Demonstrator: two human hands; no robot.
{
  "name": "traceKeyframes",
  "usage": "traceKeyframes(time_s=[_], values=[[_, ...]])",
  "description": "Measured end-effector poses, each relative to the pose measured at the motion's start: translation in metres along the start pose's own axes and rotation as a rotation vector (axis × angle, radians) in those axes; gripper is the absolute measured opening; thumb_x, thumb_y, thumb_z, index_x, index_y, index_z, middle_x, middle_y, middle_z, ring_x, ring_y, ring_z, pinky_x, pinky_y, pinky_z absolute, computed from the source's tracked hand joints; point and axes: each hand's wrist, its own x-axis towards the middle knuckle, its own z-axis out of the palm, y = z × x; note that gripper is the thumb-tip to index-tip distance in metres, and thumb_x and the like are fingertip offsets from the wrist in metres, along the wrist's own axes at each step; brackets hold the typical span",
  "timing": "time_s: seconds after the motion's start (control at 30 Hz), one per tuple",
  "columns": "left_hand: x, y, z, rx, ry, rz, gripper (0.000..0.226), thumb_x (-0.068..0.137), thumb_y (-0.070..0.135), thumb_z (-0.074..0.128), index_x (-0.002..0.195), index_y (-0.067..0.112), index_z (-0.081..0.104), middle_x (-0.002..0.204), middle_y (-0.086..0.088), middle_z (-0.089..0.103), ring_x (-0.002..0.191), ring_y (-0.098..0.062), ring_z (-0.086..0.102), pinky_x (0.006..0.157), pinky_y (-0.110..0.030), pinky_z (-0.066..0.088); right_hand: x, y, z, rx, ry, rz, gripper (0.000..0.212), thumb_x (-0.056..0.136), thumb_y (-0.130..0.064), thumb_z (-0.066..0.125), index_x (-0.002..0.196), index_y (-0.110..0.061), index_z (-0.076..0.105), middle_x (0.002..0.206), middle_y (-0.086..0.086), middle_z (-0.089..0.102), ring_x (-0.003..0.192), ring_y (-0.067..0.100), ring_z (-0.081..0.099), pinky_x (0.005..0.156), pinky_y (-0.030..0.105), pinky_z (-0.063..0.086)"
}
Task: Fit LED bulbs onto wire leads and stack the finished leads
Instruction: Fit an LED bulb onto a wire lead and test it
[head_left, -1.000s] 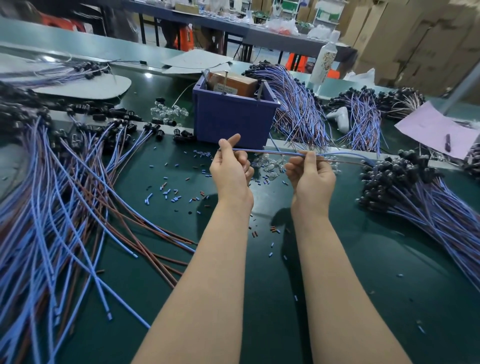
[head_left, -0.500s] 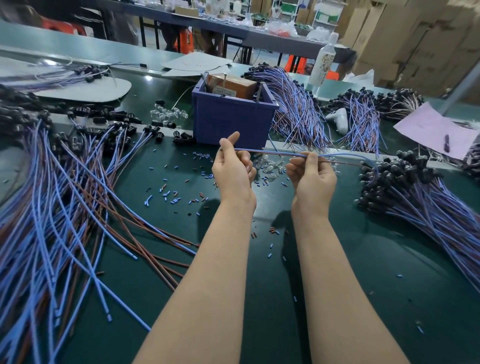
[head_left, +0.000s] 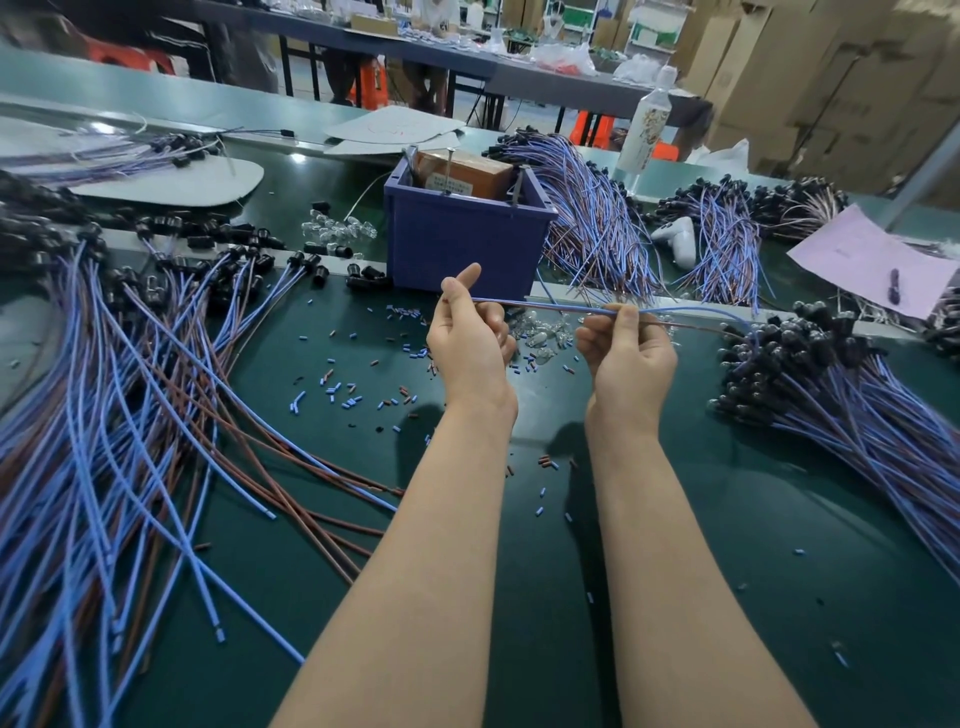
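Barely a shift this last second: the left hand (head_left: 467, 338) and right hand (head_left: 626, 353) both keep pinching the wire lead (head_left: 545, 305), stretched between them above the tabletop (head_left: 545, 571). Fitting looks unfinished, with the clear LED bulbs (head_left: 540, 335) lying just beneath.

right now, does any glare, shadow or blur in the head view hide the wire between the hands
Head view: no, the wire lead between left hand and right hand reads sharp; soft hand shadows on the table; glare spots upper left; wide-angle bending at edges.

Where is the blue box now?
The blue box stands at upper centre of the head view, on the green table, just beyond the left hand.
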Motion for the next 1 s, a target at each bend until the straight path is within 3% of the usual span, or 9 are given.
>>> traceKeyframes(time_s=[0.3,0.5,0.57,0.67,0.73,0.8,0.87,0.93,1.0], values=[[-0.002,0.0,0.002,0.016,0.043,0.004,0.029,0.103,0.033,0.033,0.1,0.019,0.059,0.042,0.009,0.036,0.036,-0.004,0.024,0.036,-0.016,0.022,0.0,0.001,0.001,0.004,0.012,-0.007,0.026,0.102,-0.011,0.039,0.079,-0.012,0.053,0.05,-0.008,0.061,0.044,0.003,0.056,0.05,0.015,0.048],[0.015,0.013,-0.016,0.038,0.197,0.072,0.029,0.103,0.03,0.032,0.096,0.019,0.058,0.043,0.01,0.037,0.036,-0.003,0.026,0.037,-0.016,0.022,0.015,-0.014,-0.018,0.172,0.18,-0.007,0.029,0.102,-0.01,0.037,0.075,-0.012,0.047,0.042,-0.009,0.058,0.039,0.002,0.054,0.046,0.015,0.048],[0.012,0.009,-0.011,0.184,0.157,0.12,0.017,0.101,0.017,0.04,0.103,0.017,0.057,0.054,0.008,0.043,0.041,-0.004,0.031,0.042,-0.017,0.028,0.011,-0.014,-0.014,0.207,0.146,0.026,0.029,0.102,-0.01,0.038,0.076,-0.011,0.051,0.045,-0.007,0.06,0.041,0.003,0.057,0.048,0.016,0.05],[0.008,-0.002,-0.007,0.456,0.097,0.184,0.024,0.094,0.007,0.046,0.114,0.015,0.056,0.081,0.0,0.054,0.056,-0.008,0.041,0.06,-0.022,0.039,0.006,-0.014,-0.009,0.24,0.113,0.074,0.028,0.102,-0.011,0.04,0.078,-0.009,0.054,0.048,-0.006,0.062,0.045,0.005,0.06,0.05,0.016,0.051],[0.008,-0.003,-0.009,0.548,0.085,0.188,0.023,0.092,0.008,0.047,0.109,0.015,0.059,0.108,-0.011,0.059,0.066,-0.012,0.046,0.071,-0.03,0.043,0.006,-0.016,-0.01,0.261,0.111,0.083,0.028,0.101,-0.011,0.04,0.077,-0.009,0.054,0.049,-0.005,0.063,0.046,0.006,0.06,0.05,0.017,0.052],[0.008,-0.002,-0.011,0.603,0.089,0.172,0.017,0.092,0.013,0.048,0.103,0.016,0.06,0.117,-0.017,0.058,0.073,-0.016,0.047,0.076,-0.034,0.046,0.006,-0.018,-0.011,0.264,0.111,0.083,0.028,0.101,-0.011,0.04,0.077,-0.009,0.055,0.049,-0.005,0.063,0.046,0.006,0.06,0.051,0.017,0.052],[0.007,-0.002,-0.01,0.618,0.088,0.19,0.013,0.094,0.019,0.048,0.088,0.017,0.06,0.094,-0.008,0.063,0.069,-0.013,0.047,0.069,-0.029,0.043,0.005,-0.018,-0.012,0.261,0.106,0.089,0.028,0.101,-0.011,0.041,0.077,-0.01,0.055,0.049,-0.005,0.063,0.047,0.005,0.061,0.051,0.017,0.052],[0.008,-0.002,-0.01,0.623,0.113,0.21,0.027,0.097,0.025,0.045,0.071,0.021,0.053,0.066,0.004,0.051,0.059,-0.01,0.042,0.06,-0.026,0.037,0.005,-0.018,-0.011,0.262,0.104,0.096,0.028,0.101,-0.012,0.041,0.077,-0.01,0.055,0.049,-0.005,0.063,0.047,0.006,0.061,0.051,0.017,0.052],[0.009,-0.001,-0.011,0.627,0.127,0.206,0.032,0.099,0.029,0.04,0.072,0.021,0.054,0.067,0.008,0.052,0.061,-0.008,0.046,0.059,-0.025,0.039,0.005,-0.018,-0.011,0.261,0.102,0.099,0.028,0.101,-0.012,0.041,0.077,-0.01,0.056,0.05,-0.005,0.063,0.047,0.006,0.061,0.052,0.017,0.052]])
